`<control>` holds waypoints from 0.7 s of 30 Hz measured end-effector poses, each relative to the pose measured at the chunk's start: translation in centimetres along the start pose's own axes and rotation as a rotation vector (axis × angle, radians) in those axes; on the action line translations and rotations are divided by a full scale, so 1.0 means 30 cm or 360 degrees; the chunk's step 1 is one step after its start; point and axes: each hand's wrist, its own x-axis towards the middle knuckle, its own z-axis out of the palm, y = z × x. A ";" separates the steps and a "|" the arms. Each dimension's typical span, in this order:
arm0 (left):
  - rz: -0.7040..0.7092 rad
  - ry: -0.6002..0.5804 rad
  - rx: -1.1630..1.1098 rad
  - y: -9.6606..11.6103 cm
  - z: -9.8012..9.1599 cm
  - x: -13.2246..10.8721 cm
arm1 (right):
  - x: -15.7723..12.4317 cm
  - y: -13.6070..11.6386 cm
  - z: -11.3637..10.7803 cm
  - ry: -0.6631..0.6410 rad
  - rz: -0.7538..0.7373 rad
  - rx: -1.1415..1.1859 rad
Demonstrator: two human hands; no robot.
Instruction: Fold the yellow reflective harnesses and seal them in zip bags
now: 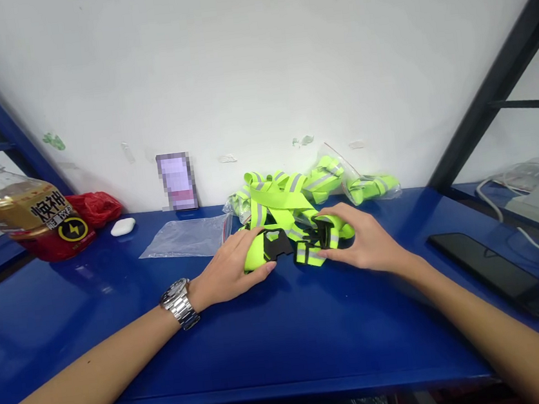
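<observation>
A tangle of neon yellow reflective strap (278, 194) with grey stripes lies toward the back of the blue table. My left hand (228, 265), with a metal watch at its wrist, is closed on a folded part of this strap, beside a black buckle half (277, 244). In my right hand (364, 240), between thumb and fingers, is another strap part with a black buckle piece (324, 231). The two buckle pieces are apart, facing each other. A short strap end with a black slider (308, 253) hangs or lies between them; I cannot tell which.
A clear plastic bag (186, 237) lies flat left of the straps; bagged straps (372, 186) sit behind right. A phone (177, 181) leans on the wall. A white case (123, 227), a large drink bottle (32, 213) and a red bag (97, 208) are left; a black phone (496, 270) is right.
</observation>
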 end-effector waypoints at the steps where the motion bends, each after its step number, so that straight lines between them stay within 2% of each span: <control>1: 0.0038 0.0005 0.0001 0.005 0.001 0.001 | 0.000 -0.012 0.006 -0.0026 -0.0021 0.0007; 5: 0.0137 -0.0027 0.0009 0.021 0.001 0.006 | -0.001 -0.033 0.022 -0.0126 -0.0069 0.0055; 21: 0.0240 -0.0036 0.0049 0.019 0.005 0.004 | -0.004 -0.024 0.027 -0.0203 -0.0145 0.0102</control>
